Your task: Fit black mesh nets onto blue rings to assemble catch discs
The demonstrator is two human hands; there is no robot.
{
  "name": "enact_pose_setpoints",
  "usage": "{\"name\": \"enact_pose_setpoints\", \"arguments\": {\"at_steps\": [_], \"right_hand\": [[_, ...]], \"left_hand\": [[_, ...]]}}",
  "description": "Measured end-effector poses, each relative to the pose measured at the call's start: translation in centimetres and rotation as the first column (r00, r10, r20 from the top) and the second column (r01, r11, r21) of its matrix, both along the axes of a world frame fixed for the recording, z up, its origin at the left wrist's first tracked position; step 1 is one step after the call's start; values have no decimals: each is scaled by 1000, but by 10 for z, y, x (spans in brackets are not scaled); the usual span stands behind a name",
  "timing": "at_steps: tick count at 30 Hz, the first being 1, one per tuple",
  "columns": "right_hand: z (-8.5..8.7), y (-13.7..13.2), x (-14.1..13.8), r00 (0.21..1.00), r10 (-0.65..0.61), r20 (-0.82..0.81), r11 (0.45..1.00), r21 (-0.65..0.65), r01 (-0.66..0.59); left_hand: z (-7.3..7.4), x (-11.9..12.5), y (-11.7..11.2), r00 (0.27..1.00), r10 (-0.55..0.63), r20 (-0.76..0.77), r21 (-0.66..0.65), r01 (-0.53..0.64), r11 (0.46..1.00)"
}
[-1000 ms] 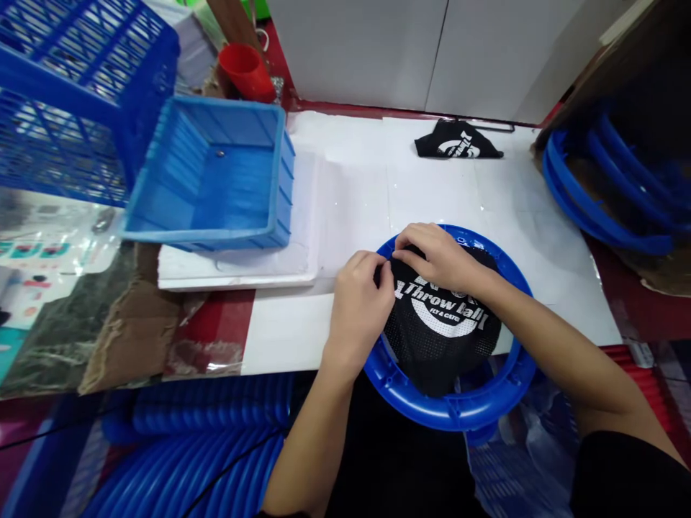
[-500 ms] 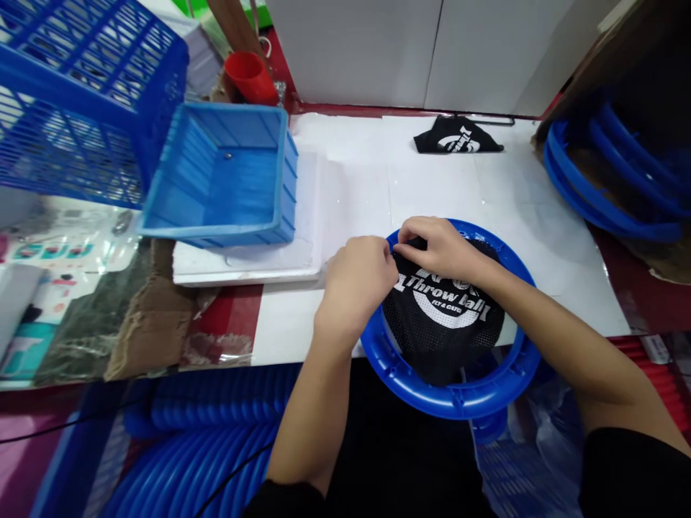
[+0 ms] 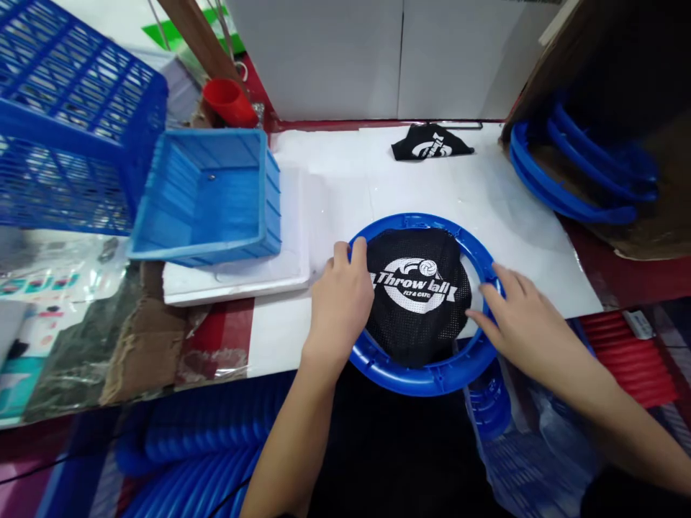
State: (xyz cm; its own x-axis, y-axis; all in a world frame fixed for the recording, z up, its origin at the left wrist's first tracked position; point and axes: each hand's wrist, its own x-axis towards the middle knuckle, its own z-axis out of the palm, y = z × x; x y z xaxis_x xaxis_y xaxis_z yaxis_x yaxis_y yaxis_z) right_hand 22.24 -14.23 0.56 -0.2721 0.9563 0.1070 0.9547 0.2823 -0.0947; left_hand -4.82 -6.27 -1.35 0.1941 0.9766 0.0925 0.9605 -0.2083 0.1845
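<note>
A blue plastic ring [image 3: 426,378] lies at the near edge of the white table sheet [image 3: 356,194], and a black mesh net [image 3: 418,295] printed "Throw ball" fills most of it. My left hand [image 3: 340,302] grips the ring's left side, fingers curled over the rim. My right hand [image 3: 521,324] rests on the ring's right side, fingers stretched toward the net's edge. A gap of white shows between the net and the rim at the right.
A second folded black net [image 3: 432,142] lies at the back. A light blue tray [image 3: 208,198] sits left, with a blue wire crate [image 3: 65,122] and red cup [image 3: 229,101] behind. More blue rings [image 3: 572,180] are stacked at the right, others [image 3: 216,446] below the table.
Both hands left the net's top edge, where they were pinching it against the rim. The left now holds the ring's left side, the right moved to its right side. The net lies flatter.
</note>
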Motion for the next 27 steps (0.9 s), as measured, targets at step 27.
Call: {"name": "enact_pose_setpoints", "arguments": {"at_steps": [27], "right_hand": [[-19, 133, 27, 559, 130, -819, 757, -282, -590]], "left_hand": [[24, 67, 85, 623, -756, 201, -110, 781, 615]]}}
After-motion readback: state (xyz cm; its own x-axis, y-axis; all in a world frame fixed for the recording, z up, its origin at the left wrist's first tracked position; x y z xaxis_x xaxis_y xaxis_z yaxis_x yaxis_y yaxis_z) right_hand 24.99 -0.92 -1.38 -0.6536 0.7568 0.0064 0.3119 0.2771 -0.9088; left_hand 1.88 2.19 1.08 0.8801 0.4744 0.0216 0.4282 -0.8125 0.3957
